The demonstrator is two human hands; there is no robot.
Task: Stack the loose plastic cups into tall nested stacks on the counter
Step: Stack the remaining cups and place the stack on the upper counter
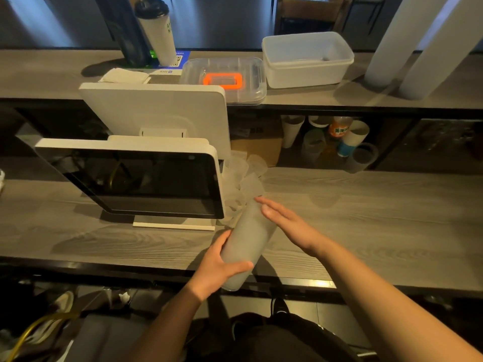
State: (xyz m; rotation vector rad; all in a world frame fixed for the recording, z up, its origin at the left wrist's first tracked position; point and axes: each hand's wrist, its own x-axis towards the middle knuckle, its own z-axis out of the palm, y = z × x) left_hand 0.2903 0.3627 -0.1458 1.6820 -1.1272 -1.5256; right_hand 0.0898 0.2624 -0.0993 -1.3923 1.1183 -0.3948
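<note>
A long nested stack of frosted plastic cups point(247, 241) lies tilted over the front of the wooden counter point(366, 218), its far end pointing up and away. My left hand point(222, 265) grips the stack near its lower end, thumb across the front. My right hand point(285, 223) is flat with straight fingers, its palm against the upper right side of the stack. Several loose frosted cups point(243, 178) lie in a heap just beyond the stack's far end, beside the screen.
A point-of-sale screen point(136, 178) stands left of the cups. On the raised shelf are a lidded clear box point(224, 79), a white tub point(308, 60), two tall white cup stacks point(418, 48) and a lidded paper cup point(156, 30). More cups point(339, 142) lie under the shelf.
</note>
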